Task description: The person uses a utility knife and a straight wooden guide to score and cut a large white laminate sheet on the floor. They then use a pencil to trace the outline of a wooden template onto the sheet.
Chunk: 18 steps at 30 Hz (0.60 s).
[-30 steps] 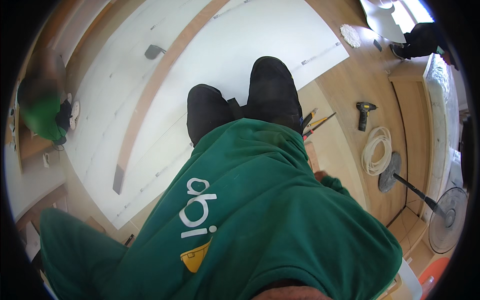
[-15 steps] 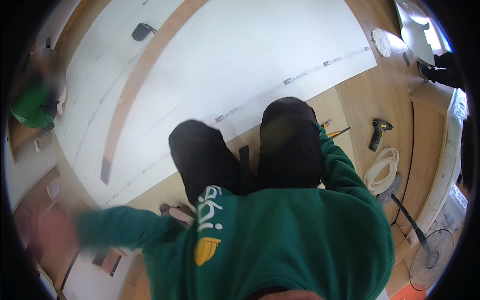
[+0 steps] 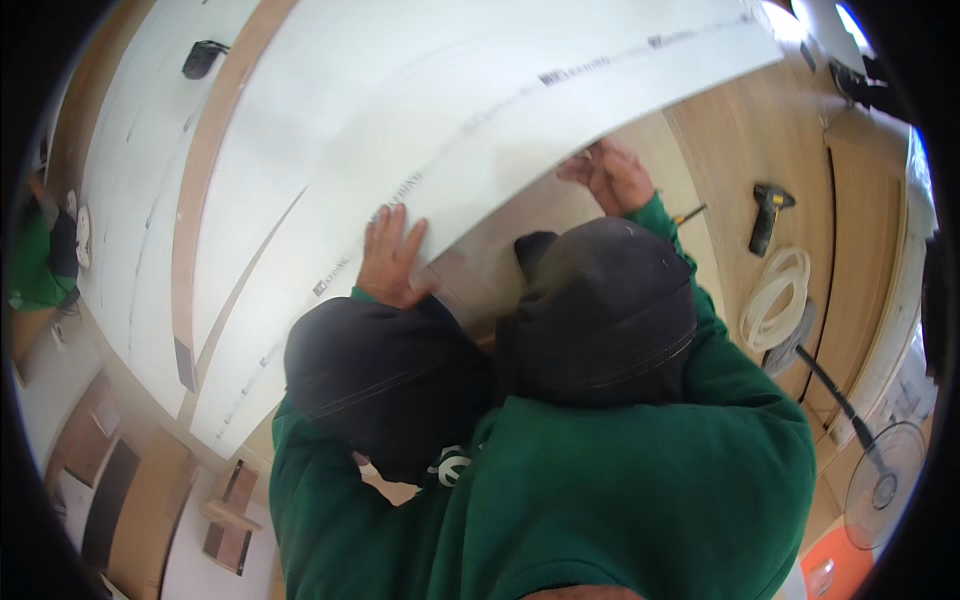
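My left hand (image 3: 395,258) lies with spread fingers on the white, printed panel (image 3: 420,90), just beyond my left knee. My right hand (image 3: 612,175) is at the panel's near edge past my right knee, its curled fingers gripping that edge, where a shadowed gap shows underneath. A long wooden strip (image 3: 225,120) lies across the panel, with a small black object (image 3: 204,58) left of it. Right of my right hand, the tip of a slim tool (image 3: 691,214) shows from behind my sleeve.
At right are a black drill (image 3: 768,215), coiled pale tubing (image 3: 775,295), a standing fan (image 3: 883,485) and wooden cabinetry (image 3: 860,270). A person in green (image 3: 45,260) is at far left, another person's dark-clad legs (image 3: 870,90) at upper right. Boards (image 3: 140,510) lie lower left.
My left hand has swung from the lower left onto the panel. My right arm has reached forward to the panel's edge, and a shadowed gap now shows there. The view has shifted.
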Motion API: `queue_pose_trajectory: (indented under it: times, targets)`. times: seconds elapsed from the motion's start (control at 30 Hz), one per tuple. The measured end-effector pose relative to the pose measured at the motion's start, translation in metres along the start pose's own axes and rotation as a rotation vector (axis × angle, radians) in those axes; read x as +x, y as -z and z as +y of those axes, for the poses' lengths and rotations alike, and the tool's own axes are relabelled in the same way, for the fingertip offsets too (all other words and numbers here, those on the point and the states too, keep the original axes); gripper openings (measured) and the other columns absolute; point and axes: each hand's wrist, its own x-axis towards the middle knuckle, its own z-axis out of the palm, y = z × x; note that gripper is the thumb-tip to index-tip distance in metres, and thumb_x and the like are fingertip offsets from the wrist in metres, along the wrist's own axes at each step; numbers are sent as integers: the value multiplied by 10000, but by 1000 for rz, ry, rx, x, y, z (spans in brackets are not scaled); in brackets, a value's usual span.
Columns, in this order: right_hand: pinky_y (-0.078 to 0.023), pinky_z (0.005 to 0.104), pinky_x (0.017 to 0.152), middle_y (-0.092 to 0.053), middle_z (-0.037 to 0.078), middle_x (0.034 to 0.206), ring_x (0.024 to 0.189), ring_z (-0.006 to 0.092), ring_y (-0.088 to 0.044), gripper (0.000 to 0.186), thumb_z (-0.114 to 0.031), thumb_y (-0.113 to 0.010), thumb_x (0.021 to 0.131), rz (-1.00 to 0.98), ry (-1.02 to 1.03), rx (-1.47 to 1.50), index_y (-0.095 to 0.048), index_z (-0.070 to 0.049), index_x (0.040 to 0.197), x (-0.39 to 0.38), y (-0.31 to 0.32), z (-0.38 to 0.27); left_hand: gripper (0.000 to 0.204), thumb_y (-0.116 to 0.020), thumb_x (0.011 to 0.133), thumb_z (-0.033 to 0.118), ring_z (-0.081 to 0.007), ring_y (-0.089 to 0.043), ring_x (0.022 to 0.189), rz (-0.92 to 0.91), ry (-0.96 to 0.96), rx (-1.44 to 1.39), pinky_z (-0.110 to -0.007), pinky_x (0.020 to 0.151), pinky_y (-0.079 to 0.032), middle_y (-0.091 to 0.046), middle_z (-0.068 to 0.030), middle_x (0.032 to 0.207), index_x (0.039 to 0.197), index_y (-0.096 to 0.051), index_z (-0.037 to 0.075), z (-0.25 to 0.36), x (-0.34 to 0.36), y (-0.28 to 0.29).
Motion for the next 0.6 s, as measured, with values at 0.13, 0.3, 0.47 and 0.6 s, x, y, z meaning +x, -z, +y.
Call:
queue_pose_trajectory:
  times: [0.13,0.3,0.47,0.6]
  targets:
    - [-524,401,905,-649,195,1077,999,276,-643,317,-94,-448,948,30,-2,-383,-577,102,1161,22,-7,-22,740,-531,662,-45,-465,-357,1337,4,-150,20,-493,1105,-339,-370,-265,1444,1391,-409,-17,1,3,33]
    - [-569,385,854,-643,161,1099,1009,261,-647,300,-119,-475,974,408,20,-386,-552,78,1186,68,-7,-8,555,-418,791,-129,-309,-522,1256,-44,-12,70,-378,1074,-406,-562,-182,1316,1306,-548,32,-8,5,143]
    - [-556,480,842,-467,195,1380,1194,300,-550,543,-268,-646,875,227,2,-597,-474,-59,1345,109,25,2,512,-427,865,-117,-292,-580,1186,-59,0,139,-342,991,-467,-604,-144,1269,1309,-557,103,11,55,216]
    - [-568,433,850,-590,198,1202,1054,316,-623,415,-285,-484,982,749,-333,-296,-495,13,1271,124,36,31,453,-457,888,-94,-291,-586,1175,-11,-44,221,-345,958,-487,-613,-134,1255,1277,-576,107,22,72,224]
